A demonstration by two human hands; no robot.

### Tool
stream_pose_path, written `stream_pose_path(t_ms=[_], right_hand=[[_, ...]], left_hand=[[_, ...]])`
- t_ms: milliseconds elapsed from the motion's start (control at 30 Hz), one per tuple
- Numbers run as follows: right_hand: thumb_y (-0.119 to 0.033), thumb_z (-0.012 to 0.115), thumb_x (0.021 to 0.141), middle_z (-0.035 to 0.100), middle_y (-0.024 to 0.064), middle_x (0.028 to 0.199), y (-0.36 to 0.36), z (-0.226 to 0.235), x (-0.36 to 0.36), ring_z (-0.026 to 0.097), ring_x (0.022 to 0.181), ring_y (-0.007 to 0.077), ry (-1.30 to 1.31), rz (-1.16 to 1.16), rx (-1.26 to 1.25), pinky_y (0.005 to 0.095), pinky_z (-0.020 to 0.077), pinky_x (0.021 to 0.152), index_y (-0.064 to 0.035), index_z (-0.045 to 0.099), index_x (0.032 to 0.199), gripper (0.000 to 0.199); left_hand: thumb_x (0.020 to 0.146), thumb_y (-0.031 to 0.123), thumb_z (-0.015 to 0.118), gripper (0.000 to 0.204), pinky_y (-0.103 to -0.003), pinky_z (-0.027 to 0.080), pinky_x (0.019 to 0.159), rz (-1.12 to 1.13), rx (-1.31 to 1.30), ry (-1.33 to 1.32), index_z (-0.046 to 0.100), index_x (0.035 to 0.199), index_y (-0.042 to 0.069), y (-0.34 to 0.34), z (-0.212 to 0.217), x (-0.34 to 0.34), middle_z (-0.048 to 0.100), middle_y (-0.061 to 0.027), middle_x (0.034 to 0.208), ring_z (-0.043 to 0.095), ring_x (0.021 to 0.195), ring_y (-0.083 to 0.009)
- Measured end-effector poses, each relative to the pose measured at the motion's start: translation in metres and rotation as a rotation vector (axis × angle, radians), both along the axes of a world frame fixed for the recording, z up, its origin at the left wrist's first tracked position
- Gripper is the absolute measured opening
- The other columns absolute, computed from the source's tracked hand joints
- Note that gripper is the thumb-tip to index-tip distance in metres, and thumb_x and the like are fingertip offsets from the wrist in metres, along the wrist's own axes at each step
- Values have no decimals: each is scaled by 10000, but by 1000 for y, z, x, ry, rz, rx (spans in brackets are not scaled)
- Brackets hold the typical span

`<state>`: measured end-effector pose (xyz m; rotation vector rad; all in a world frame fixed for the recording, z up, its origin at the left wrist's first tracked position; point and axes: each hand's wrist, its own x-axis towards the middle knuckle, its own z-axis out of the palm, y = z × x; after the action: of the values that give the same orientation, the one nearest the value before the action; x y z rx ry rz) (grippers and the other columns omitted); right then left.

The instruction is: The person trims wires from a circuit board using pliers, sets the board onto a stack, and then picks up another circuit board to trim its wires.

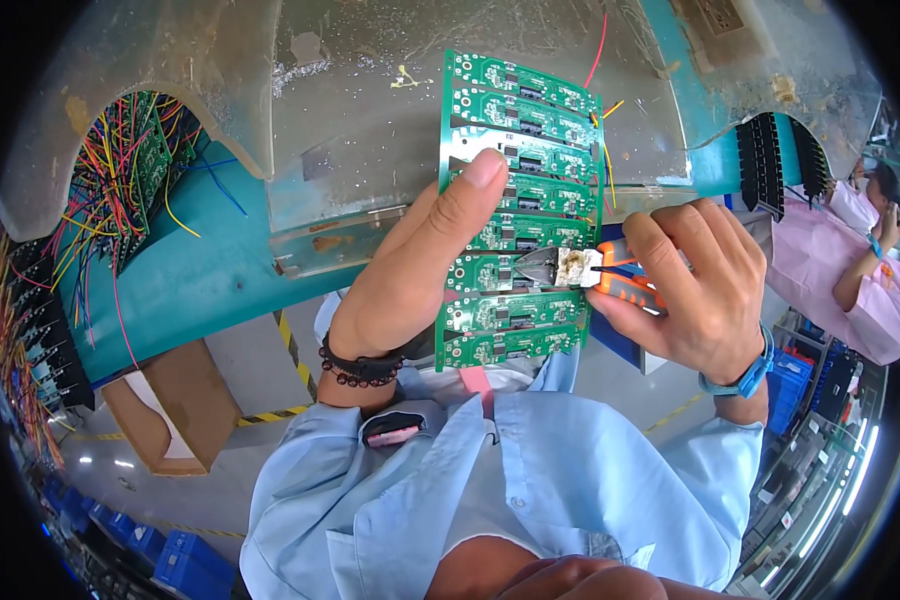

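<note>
A green circuit board panel [485, 310], made of several narrow boards joined side by side, is held up over the front edge of the bench. My left hand [420, 245] grips its left side, the thumb lying across the face and the other fingers hidden behind. Orange-handled cutting pliers [625, 280] are in my right hand [695, 275], which is closed round the handles. Their jaws [540, 267], with a whitish wrapping [575, 267] at the pivot, lie over one of the lower boards. Whether the tips touch a part there, I cannot tell.
Beyond the panel is a worn, clear plastic sheet [370, 110] on a teal bench mat [210, 290]. Wired boards [145, 170] are heaped at the left. Black racks [760, 160] stand at the right, near a person in pink [830, 260]. A cardboard box [200, 400] is below left.
</note>
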<state>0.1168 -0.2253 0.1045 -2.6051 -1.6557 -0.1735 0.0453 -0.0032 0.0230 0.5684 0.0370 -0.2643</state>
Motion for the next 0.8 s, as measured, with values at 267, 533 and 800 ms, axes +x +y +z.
stream_pose_path(t_ms=[267,533,800], right_hand=[[-391,859,757,657,131,917,0,0,-3,649,763,314,-4,-2,-4,412,529,645,17,679,1086,554],[-410,854,784,661,134,914,-14,-1,3,639,763,317,22,-60,73,408,519,652,20,676,1086,555],[-444,837,798,662,146,941,-23,6,6,637,814,329,18,-44,66,424,515,704,21,678,1116,585]], left_hand=[[1137,475,398,580,-307,565,972,26,60,5,529,1453,6,0,-1,1,667,-90,1321,679,1143,-150],[1138,460,408,578,-299,534,1011,69,92,29,532,1465,0,3,-7,2,653,-94,1363,655,1186,-144],[1115,393,466,547,-392,563,1004,118,45,55,509,1471,-20,3,-9,1,653,-164,1370,685,1183,-245]])
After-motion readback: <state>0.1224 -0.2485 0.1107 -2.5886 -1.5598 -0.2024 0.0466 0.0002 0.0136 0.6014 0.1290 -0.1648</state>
